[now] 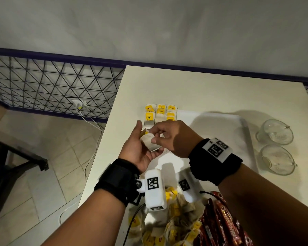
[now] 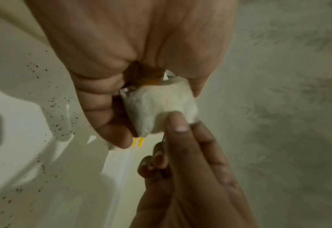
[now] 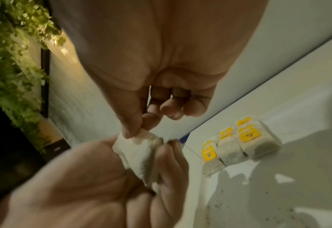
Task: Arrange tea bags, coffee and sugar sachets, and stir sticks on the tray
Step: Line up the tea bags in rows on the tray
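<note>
One tea bag sits clamped in a two-handed grip, left hand cupping it, right hand pinching its upper corner. Just beyond lie the placed tea bags on the tray. Likely next: tidy it, then set it beside them.

2 glass cups stand on the white table; a wire grid lines the wall.

Tray middle: the white tray lay bare right of the arranged tea bags.
Right side: two glass cups stood beside the tray.
Near edge: loose tea bags and red sachets crowded the table.
</note>
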